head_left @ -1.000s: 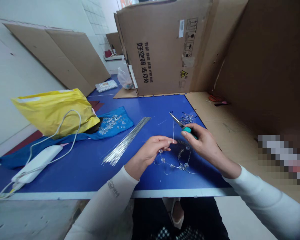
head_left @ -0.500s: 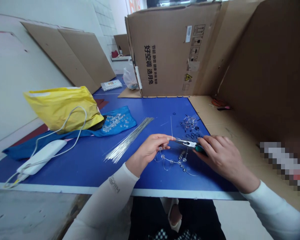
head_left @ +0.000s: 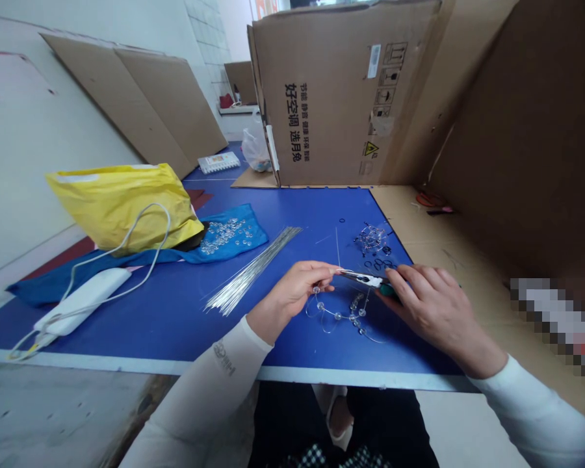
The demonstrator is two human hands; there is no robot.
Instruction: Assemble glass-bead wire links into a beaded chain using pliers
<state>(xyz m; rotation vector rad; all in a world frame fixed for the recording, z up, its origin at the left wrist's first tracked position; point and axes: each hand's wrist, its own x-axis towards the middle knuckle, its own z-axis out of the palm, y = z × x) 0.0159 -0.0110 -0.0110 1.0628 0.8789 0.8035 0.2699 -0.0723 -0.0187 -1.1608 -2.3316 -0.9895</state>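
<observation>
Between thumb and forefinger, my left hand (head_left: 302, 289) pinches a thin silvery wire (head_left: 338, 247), one end of which sticks up past the fingertips. My right hand (head_left: 426, 309) is wrapped round a pair of pliers (head_left: 369, 279) with green grips. The jaws of the pliers meet the wire right at my left fingertips. Below both hands hangs or lies a beaded wire strand (head_left: 338, 316) with clear round beads and loose loops; its upper end runs up to my left hand. Whether the strand rests on the table I cannot tell.
A bundle of straight wires (head_left: 253, 272) lies left of my hands on the blue table (head_left: 214, 348). Clear beads (head_left: 221, 235) sit on blue cloth by a yellow bag (head_left: 127, 208). A white power strip (head_left: 82, 305), tangled wirework (head_left: 372, 239) and a large cardboard box (head_left: 336, 97) surround the area.
The camera view has shifted slightly. Both hands, the pliers and the wire keep nearly the same position to each other.
</observation>
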